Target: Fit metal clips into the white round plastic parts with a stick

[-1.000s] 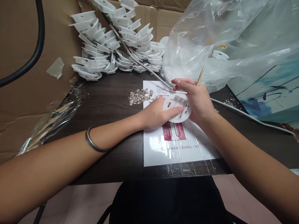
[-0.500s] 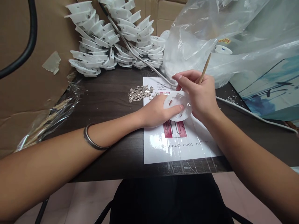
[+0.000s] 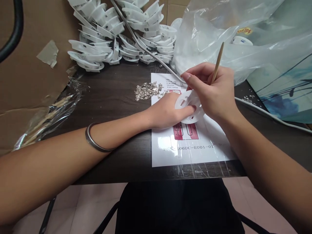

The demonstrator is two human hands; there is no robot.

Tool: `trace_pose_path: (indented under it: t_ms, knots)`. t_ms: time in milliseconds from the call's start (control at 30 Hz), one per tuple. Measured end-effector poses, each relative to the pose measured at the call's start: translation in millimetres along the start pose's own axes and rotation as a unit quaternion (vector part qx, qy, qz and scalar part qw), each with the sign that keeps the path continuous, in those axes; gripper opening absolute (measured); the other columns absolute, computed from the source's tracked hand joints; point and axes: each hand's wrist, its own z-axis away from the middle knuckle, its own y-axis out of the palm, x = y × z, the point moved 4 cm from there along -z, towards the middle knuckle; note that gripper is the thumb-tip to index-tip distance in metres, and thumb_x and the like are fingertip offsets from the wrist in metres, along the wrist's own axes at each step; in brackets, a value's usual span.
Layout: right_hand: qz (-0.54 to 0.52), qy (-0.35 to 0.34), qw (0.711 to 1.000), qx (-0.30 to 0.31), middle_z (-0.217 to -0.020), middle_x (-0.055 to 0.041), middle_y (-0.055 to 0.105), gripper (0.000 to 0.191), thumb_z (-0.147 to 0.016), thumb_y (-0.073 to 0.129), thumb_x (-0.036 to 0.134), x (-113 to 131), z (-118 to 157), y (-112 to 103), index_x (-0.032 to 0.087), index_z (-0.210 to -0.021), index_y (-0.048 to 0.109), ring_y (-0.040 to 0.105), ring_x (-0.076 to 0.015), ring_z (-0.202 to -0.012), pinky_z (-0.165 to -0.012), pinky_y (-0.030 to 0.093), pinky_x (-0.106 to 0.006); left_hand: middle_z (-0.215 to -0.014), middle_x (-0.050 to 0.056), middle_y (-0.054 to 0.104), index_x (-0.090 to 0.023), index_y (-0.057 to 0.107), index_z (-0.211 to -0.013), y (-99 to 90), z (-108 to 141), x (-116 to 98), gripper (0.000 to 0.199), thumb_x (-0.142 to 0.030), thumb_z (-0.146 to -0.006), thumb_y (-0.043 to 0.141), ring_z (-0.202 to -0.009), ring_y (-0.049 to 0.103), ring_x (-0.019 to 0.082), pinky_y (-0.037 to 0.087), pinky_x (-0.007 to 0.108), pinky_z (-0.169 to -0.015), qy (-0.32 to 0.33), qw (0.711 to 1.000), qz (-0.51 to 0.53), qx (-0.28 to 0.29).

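Observation:
A round white plastic part [image 3: 188, 115] with slots is gripped by my left hand [image 3: 168, 112], its thumb lying across the face. My right hand [image 3: 214, 87] is closed around a thin wooden stick [image 3: 218, 61] that points up, and it touches or overlaps the part's right edge. Whether its fingertips also pinch something small cannot be made out. Beneath both hands lies a printed sheet [image 3: 163, 156] under clear film. Small shiny metal pieces [image 3: 147, 91] form a pile beside the sheet's upper left edge.
Stacked white plastic parts [image 3: 95, 48] stand at the back left. A clear plastic bag [image 3: 200, 39] fills the back right. A pale cable [image 3: 146, 48] crosses the dark table [image 3: 109, 97]. Wooden sticks in clear wrap [image 3: 48, 117] lie at the left.
The view has shifted slightly. The white part now shows a smoother face turned at another angle, and my right hand with the stick sits a little farther right.

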Motion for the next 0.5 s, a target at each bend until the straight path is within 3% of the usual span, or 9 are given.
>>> trace_pose_path:
  t_ms: [333,500]
  knots:
    - [0.089,-0.05,0.995,0.013,-0.057,0.0021,0.058,0.017,-0.082,0.068,0.019,19,4,1,0.019,-0.065,0.063,0.05,-0.0107,-0.051,-0.048,0.037,-0.027,-0.063,0.0,0.054,-0.017,0.051,-0.065,3.4,0,1,0.016,-0.017,-0.081,0.054,-0.063,0.049,0.015,0.037,0.031,-0.061,-0.006,1.0,-0.001,0.008]
    - [0.083,-0.041,0.995,0.021,-0.058,0.0019,0.058,0.014,-0.081,0.066,0.017,21,5,1,0.016,-0.068,0.066,0.046,-0.0082,-0.052,-0.048,0.034,-0.025,-0.063,0.0,0.054,-0.016,0.052,-0.063,2.3,1,1,0.017,-0.016,-0.08,0.056,-0.064,0.049,0.014,0.038,0.03,-0.062,-0.004,1.0,0.004,0.002]
